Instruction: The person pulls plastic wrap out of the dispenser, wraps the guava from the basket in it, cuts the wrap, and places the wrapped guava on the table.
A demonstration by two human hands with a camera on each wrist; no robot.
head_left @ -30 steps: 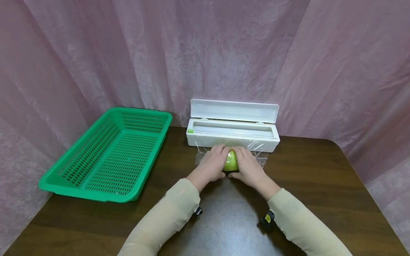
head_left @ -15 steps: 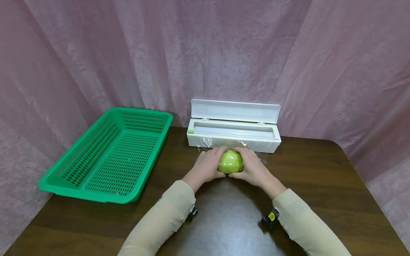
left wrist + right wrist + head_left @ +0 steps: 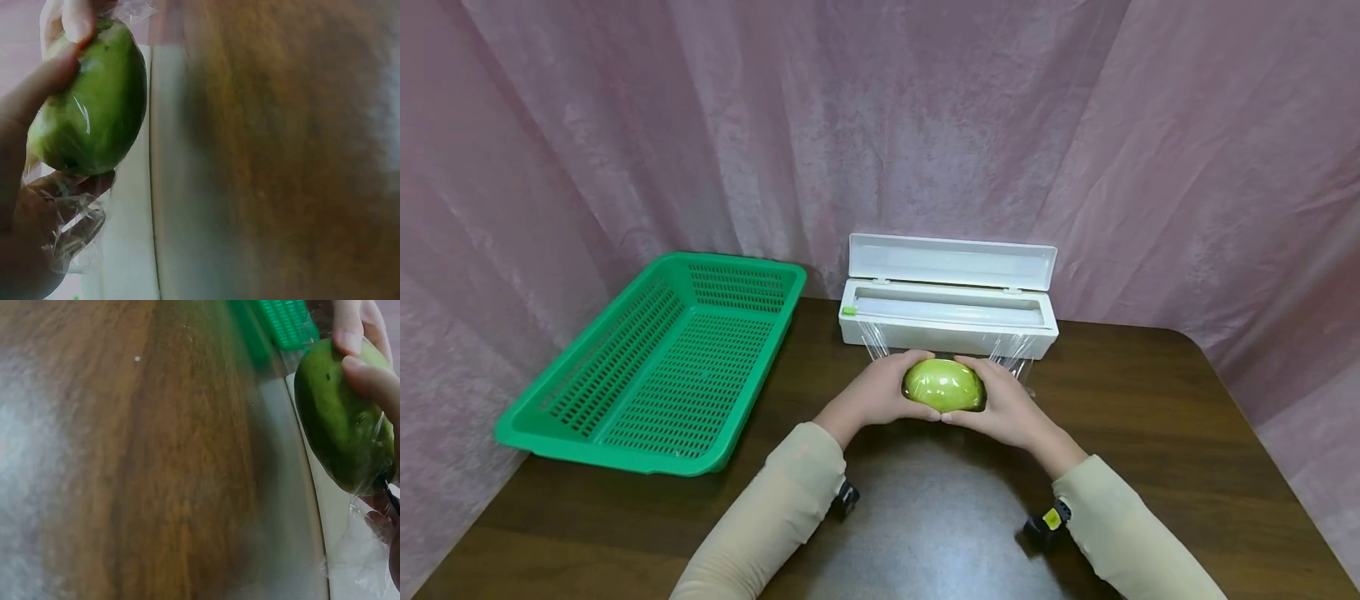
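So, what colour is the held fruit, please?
The fruit is green, best seen in the left wrist view.

Dark brown wood-grain table (image 3: 1157,450), far right corner rounded, a pale sheen on its near middle. Directly upon it: at left, a green slotted basket (image 3: 610,462); at far middle, a long white box (image 3: 949,290), lid raised.

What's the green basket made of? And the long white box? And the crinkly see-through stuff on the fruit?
The rectangular green slotted basket: probably moulded plastic, slight sheen; even colour, regular slots. The long white lidded box: likely hard plastic, smooth; neat edges, soft shine. The clear crinkled wrap: seemingly thin, glossy plastic film; it glints and creases.
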